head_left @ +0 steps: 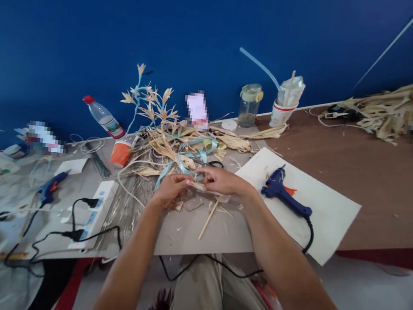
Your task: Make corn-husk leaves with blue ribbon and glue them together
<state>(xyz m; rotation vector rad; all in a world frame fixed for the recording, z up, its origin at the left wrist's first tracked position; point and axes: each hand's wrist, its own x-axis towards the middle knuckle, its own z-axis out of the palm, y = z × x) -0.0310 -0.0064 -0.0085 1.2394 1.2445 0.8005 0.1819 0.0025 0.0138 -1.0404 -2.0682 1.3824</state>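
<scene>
My left hand [172, 189] is closed in a pinch near the table's front, on the end of a pale strip of dried corn husk [208, 190]. My right hand [221, 180] is bent over the same strip, its fingertips close to the left ones; its grip is partly hidden. Just behind the hands lie a light blue ribbon [182, 158], the black handles of scissors [216, 164] and a heap of dried husks [163, 145]. A thin wooden stick [208, 220] rests in front, among small husk scraps.
At right, a blue glue gun [286, 194] lies on a white board [329, 209]. To the left are a power strip [94, 214], another glue gun [50, 189] and cords. Husk flowers [152, 104], an orange cup [120, 152], a tilted bottle [104, 117] and a jar [248, 107] stand behind.
</scene>
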